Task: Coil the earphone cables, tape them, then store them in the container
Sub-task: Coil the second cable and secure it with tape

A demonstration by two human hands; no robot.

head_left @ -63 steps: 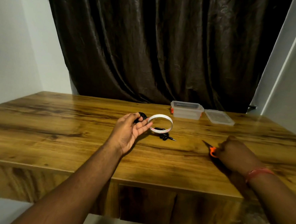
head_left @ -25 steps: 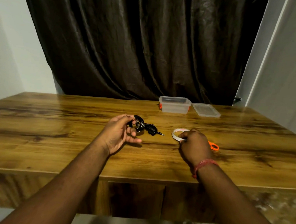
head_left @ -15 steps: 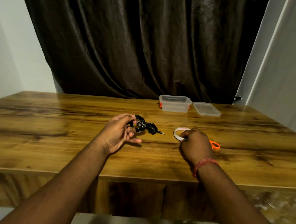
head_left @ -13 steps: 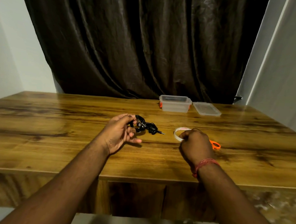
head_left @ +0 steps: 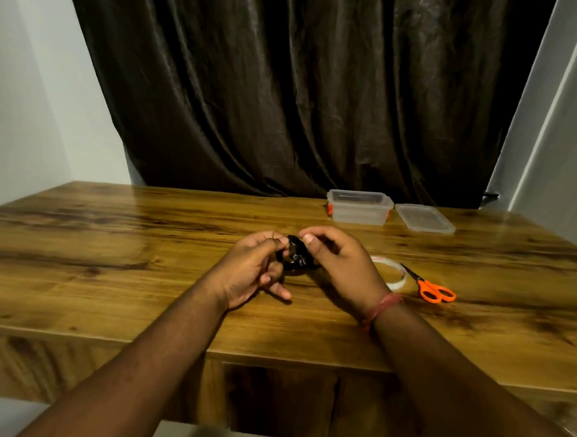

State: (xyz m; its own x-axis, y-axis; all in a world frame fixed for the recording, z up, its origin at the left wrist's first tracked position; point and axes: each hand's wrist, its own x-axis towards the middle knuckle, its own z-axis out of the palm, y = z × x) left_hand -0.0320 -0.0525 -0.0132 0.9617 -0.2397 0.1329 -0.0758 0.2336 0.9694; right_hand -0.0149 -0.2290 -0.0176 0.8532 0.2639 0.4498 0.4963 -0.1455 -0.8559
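A small black bundle of earphone cable (head_left: pixel 296 256) is held above the middle of the wooden table (head_left: pixel 108 275), between both hands. My left hand (head_left: pixel 252 270) pinches its left side with curled fingers. My right hand (head_left: pixel 341 265) grips its right side, thumb on top. A roll of clear tape (head_left: pixel 393 275) lies flat on the table just right of my right hand. The clear plastic container (head_left: pixel 358 207) with orange clips stands open at the far edge. Most of the cable is hidden by my fingers.
Orange-handled scissors (head_left: pixel 428 287) lie on the table right of the tape roll. The container's clear lid (head_left: pixel 424 218) rests beside the container on its right. A dark curtain (head_left: pixel 288 83) hangs behind the table.
My right hand has let go of the tape roll, which now lies on the table, and moved left to take hold of the earphone bundle with my left hand.
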